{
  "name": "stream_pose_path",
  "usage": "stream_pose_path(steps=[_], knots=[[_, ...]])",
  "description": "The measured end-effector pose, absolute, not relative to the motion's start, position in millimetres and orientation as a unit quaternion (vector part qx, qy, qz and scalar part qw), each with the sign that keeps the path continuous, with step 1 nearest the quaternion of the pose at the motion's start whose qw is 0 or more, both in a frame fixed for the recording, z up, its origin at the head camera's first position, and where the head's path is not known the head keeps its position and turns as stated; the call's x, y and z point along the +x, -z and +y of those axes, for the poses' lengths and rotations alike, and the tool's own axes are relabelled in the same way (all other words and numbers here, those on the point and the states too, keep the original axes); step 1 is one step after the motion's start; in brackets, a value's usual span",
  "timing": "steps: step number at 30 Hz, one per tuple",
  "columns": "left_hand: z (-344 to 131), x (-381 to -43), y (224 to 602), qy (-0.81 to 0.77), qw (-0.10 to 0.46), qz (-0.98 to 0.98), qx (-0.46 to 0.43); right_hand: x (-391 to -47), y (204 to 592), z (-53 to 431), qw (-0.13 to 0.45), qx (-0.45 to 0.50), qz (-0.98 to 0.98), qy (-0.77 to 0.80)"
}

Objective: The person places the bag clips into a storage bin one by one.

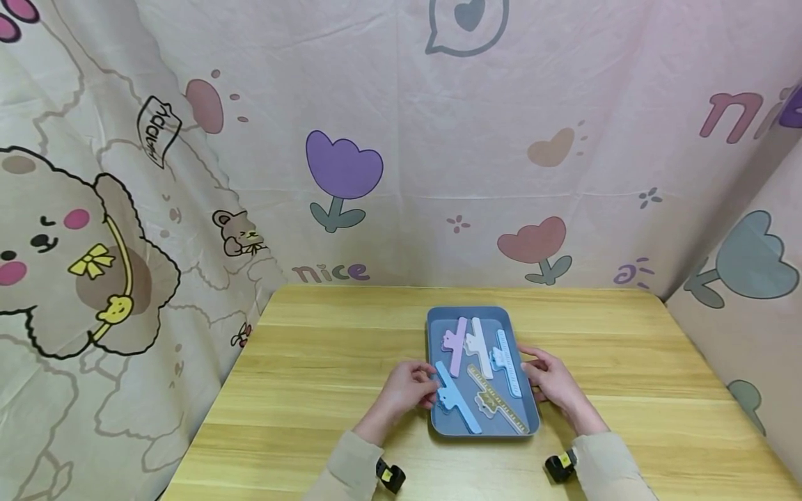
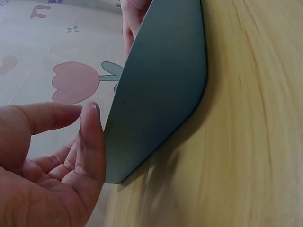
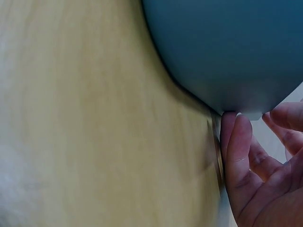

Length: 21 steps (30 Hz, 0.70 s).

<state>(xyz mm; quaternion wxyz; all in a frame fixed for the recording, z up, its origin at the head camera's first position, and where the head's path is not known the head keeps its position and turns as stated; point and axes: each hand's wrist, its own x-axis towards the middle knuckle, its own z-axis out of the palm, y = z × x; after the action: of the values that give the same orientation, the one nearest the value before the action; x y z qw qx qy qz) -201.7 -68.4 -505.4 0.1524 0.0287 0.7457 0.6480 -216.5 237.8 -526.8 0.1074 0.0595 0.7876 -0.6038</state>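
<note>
A blue-grey rectangular tray (image 1: pixel 486 312) sits on the table, holding several plastic ruler clips. At its far end lie a purple clip (image 1: pixel 458 351) and a white clip (image 1: pixel 480 351), with a light-blue clip (image 1: pixel 512 372) along the right side. Nearer me are another light-blue clip (image 1: pixel 461 407) and a clear gold-marked clip (image 1: pixel 501 403). My left hand (image 1: pixel 409 390) is at the tray's left side, its fingers loosely bent beside the outer wall (image 2: pixel 156 85). My right hand (image 1: pixel 554 379) is at the right side; its fingertips (image 3: pixel 240 127) touch the tray's outside near the bottom edge.
The wooden table (image 1: pixel 326 362) extends on both sides of the tray. Behind it hangs a pale cloth (image 1: pixel 426 160) printed with flowers and cartoon animals, which also covers the left and right sides. A small black device (image 1: pixel 391 476) is strapped at the left wrist, another (image 1: pixel 560 466) at the right.
</note>
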Motion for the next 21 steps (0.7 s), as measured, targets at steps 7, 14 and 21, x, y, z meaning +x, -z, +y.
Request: stream_pose_path(steps=[7, 14, 21], knots=[[-77, -202, 501, -0.636, 0.130, 0.760, 0.036, -218, 529, 238, 0.104, 0.059, 0.791, 0.601], [-87, -206, 502, -0.616, 0.114, 0.778, 0.055, -218, 526, 238, 0.105, 0.050, 0.785, 0.609], [-108, -213, 495, -0.573, 0.094, 0.810, 0.081, -219, 520, 241, 0.112, 0.018, 0.811, 0.574]])
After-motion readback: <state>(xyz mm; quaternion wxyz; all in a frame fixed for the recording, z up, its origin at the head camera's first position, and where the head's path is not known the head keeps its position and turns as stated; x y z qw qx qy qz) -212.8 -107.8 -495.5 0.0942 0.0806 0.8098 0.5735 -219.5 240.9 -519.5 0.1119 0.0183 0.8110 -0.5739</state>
